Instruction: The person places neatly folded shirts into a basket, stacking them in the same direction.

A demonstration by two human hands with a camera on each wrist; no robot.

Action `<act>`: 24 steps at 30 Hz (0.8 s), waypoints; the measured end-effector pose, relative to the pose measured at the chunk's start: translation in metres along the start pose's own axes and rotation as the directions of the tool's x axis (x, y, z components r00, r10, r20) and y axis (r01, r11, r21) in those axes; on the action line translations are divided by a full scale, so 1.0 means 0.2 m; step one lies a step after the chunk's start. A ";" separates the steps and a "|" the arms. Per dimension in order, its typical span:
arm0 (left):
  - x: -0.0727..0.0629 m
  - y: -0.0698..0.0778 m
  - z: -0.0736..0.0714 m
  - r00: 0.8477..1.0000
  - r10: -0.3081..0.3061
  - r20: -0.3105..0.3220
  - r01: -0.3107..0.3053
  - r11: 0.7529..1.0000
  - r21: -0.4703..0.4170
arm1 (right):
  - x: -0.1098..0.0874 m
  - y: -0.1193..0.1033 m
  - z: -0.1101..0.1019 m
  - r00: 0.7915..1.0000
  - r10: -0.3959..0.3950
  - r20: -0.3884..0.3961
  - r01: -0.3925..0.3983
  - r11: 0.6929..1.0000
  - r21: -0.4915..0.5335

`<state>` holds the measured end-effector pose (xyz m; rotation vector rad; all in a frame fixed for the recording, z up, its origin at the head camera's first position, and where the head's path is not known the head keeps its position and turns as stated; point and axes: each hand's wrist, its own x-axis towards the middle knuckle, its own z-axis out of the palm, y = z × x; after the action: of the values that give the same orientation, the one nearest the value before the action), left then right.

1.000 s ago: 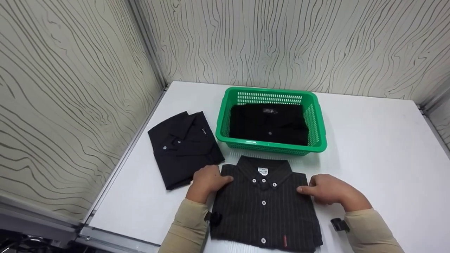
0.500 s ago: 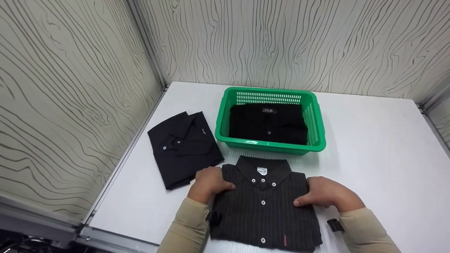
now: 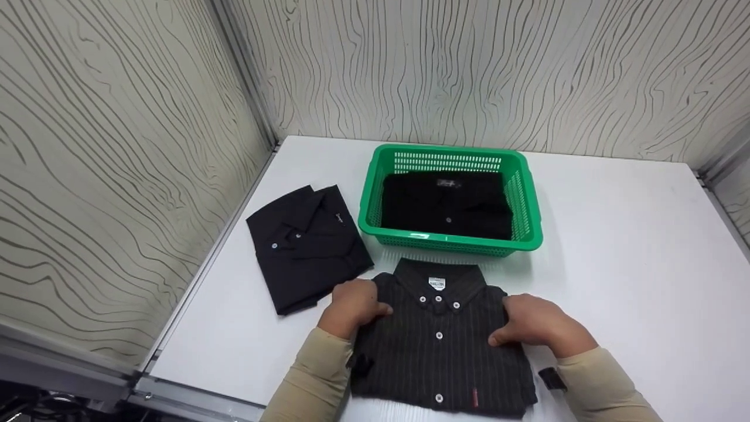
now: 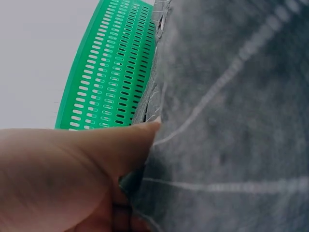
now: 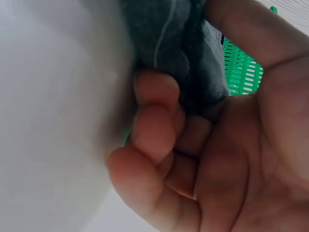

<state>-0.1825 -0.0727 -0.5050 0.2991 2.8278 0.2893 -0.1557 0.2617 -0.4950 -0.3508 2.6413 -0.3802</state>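
A folded dark striped shirt [image 3: 410, 351] with white buttons and a small red tag lies flat on the white table, collar pointing away from me. My left hand [image 3: 353, 305] grips its left side, thumb on top; the left wrist view shows the other fingers mostly hidden behind the cloth [image 4: 231, 140]. On the opposite side my right hand [image 3: 542, 322] pinches the shirt's right edge. In the right wrist view its fingers [image 5: 154, 130] curl in at the edge of the cloth, with the thumb across from them.
Just beyond the collar stands a green plastic basket [image 3: 451, 241] with a folded black shirt [image 3: 445, 202] inside. Another folded dark shirt [image 3: 310, 252] lies at an angle on the table [image 3: 633, 264], left of the basket. Patterned wall panels [image 3: 469, 70] rise behind and on the left.
My right hand has closed in on the shirt's right edge, its thumb moving inward and nearer to me. My left hand has shifted slightly right. The shirt's shoulders look slightly bunched now.
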 end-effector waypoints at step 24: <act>0.03 -0.09 -0.07 0.957 0.254 0.139 -0.204 0.933 -0.297 | 0.01 0.05 -0.01 0.951 -0.297 0.078 0.231 0.860 0.456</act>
<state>-0.1944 -0.0902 -0.4977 0.5638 2.5352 0.6721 -0.1604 0.2714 -0.4978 -0.5675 2.2753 -0.9862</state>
